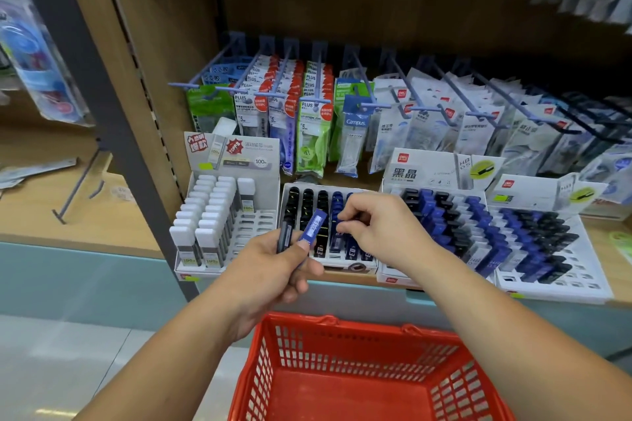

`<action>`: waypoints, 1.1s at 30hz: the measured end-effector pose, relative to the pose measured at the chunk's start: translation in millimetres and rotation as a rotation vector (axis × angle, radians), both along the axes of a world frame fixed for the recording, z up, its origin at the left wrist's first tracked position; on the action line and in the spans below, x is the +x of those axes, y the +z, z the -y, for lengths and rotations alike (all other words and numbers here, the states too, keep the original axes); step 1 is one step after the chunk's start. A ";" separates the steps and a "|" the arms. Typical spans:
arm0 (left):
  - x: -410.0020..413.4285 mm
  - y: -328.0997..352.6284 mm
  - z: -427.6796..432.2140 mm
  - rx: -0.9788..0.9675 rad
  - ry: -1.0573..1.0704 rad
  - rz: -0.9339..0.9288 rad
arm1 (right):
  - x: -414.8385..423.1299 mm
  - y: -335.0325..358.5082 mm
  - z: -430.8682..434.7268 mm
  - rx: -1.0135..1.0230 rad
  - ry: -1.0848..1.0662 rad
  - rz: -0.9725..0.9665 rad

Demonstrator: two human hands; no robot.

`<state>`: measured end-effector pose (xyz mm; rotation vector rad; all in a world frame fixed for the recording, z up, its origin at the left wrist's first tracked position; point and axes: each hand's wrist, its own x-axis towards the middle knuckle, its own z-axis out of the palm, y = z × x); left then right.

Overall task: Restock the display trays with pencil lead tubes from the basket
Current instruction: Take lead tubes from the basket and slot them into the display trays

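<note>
Pencil lead tubes [309, 232], 2 of them, stand up out of the left hand [270, 270], whose thumb and curled fingers grip their lower ends. One is a blue tube [315, 224] with a barcode label facing up; the other, a dark tube [285, 236], lies just beside it on the left. The hand hovers in front of the middle display tray [352, 267], above a red plastic basket [260, 369] with slotted walls.

The right hand [379, 229] reaches over the same tray with its fingers curled, thumb and forefinger pinching the top of a standing blue tube [338, 232] in one of the rows of black and blue tubes.

The trays sit side by side at the front edge of a wooden shelf [102, 225]. The left tray [263, 215] is pale and holds white-capped tubes in 2 full rows, plus 1 at the back. To the right, 2 more white trays [581, 287] carry blue and black tubes. Behind them, packs of correction tape [309, 133] hang on blue hooks from the wooden back panel. A dark metal upright [102, 96] divides this bay from the next. Below the shelf runs a teal base panel [85, 277], then a pale tiled floor [68, 369].
</note>
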<state>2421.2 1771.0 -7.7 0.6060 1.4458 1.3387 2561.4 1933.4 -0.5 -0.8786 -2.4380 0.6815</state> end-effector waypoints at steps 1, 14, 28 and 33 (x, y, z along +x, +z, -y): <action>-1.1 0.0 0.5 0.001 0.005 0.001 | 0.2 0.9 1.0 -0.007 0.006 0.024; -3.7 4.4 9.6 -0.029 -0.042 -0.137 | 0.5 1.3 0.5 -0.023 0.032 0.098; 0.3 9.5 8.8 0.075 -0.045 -0.150 | 15.7 42.1 23.9 -0.659 0.213 -0.070; -5.8 13.9 3.6 -0.001 0.055 0.099 | 22.2 41.7 26.6 -0.712 0.134 -0.126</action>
